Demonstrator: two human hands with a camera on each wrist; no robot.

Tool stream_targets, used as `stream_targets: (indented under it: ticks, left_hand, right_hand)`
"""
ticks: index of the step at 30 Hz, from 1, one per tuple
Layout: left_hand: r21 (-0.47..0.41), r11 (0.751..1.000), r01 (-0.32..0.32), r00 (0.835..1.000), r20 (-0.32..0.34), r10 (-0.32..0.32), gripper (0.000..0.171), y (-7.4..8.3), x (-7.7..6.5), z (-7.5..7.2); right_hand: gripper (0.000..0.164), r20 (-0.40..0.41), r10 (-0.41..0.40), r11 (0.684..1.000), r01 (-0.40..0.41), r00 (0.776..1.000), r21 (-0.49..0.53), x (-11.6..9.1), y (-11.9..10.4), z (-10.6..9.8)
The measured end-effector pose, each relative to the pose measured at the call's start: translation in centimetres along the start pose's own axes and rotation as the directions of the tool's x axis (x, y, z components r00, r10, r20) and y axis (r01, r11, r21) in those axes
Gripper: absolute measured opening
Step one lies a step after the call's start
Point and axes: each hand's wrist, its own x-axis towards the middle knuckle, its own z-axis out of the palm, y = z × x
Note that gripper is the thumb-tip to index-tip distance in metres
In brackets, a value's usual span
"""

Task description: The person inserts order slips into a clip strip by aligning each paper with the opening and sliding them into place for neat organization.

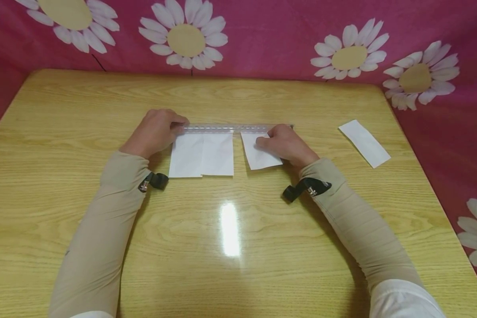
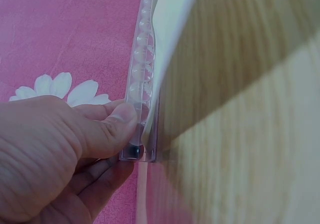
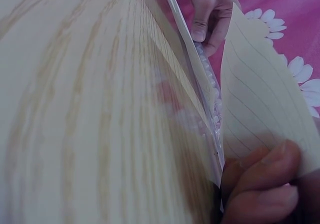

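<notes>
A long clear plastic strip (image 1: 222,128) with a row of rounded bumps lies crosswise before me. My left hand (image 1: 155,132) pinches its left end between thumb and fingers, seen close in the left wrist view. Two white paper pieces (image 1: 186,155) hang side by side from the near edge of the strip. My right hand (image 1: 288,143) pinches a third paper piece (image 1: 258,155) by its right side, its top edge at the strip. Faint ruled lines show on this paper (image 3: 260,94) in the right wrist view. The right hand's fingers hide the strip's right part.
Another white paper rectangle (image 1: 364,143) lies loose at the right of the wooden table (image 1: 183,265). Behind the table hangs a pink cloth (image 1: 262,39) with white flowers. Black straps (image 1: 307,189) circle both sleeved wrists.
</notes>
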Motion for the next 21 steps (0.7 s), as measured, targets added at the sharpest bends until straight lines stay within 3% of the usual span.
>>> stream_targets:
  ticks: [21]
  left_hand:
    - [0.002, 1.0, -0.022, 1.0, -0.005, 0.022, 0.033, -0.03, -0.07, -0.07]
  right_hand:
    - [0.026, 0.003, -0.034, 0.999, 0.034, 0.999, 0.032, 0.1, -0.16, 0.25]
